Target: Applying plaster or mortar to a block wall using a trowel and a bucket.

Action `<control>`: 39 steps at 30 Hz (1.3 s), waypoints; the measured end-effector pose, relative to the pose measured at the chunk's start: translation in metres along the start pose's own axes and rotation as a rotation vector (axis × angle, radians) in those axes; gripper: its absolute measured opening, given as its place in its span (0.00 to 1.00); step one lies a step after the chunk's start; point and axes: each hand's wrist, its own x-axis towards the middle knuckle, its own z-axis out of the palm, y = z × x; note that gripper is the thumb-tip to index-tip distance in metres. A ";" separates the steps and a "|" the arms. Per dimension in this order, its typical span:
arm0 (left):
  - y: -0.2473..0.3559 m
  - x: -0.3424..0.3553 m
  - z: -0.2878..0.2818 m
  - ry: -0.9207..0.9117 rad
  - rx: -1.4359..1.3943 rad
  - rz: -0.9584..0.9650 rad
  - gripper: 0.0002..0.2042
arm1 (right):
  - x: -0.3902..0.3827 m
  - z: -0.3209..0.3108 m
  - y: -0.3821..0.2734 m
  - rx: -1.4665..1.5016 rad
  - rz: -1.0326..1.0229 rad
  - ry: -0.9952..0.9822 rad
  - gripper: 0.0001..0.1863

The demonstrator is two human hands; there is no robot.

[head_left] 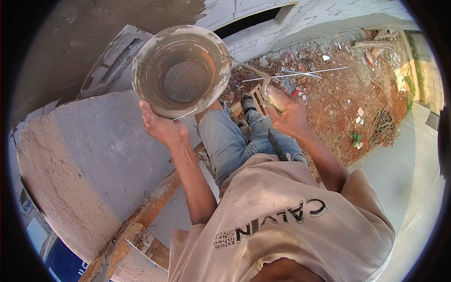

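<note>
My left hand (162, 126) grips the near-left rim of a round bucket (157, 56), tilted so its inside faces me. Grey mortar coats the bucket's wall and rim, and only a thin, streaked layer shows at its bottom. In my right hand (290, 114) is a trowel (266, 81), held by its handle with the fingers wrapped round it. Seen nearly edge-on, the trowel's thin blade reaches to the bucket's right rim; whether it touches the rim I cannot tell.
A rough grey plastered slab (117, 136) and a wooden beam (148, 207) lie at my left. Beyond the bucket stands a block wall (249, 44) with a dark opening. Far below, the reddish ground (338, 113) carries rubble, crossed pale rods (300, 74) and a brushwood heap (385, 128).
</note>
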 end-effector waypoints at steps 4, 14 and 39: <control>-0.001 0.003 -0.007 -0.001 -0.114 -0.153 0.17 | -0.015 0.017 0.007 -0.002 -0.099 0.055 0.24; -0.001 -0.017 -0.008 -0.247 0.354 0.402 0.22 | 0.011 -0.044 -0.066 0.009 0.210 -0.517 0.25; 0.020 -0.030 0.008 -0.235 0.349 0.545 0.25 | 0.020 -0.024 -0.087 -0.339 0.025 -0.695 0.25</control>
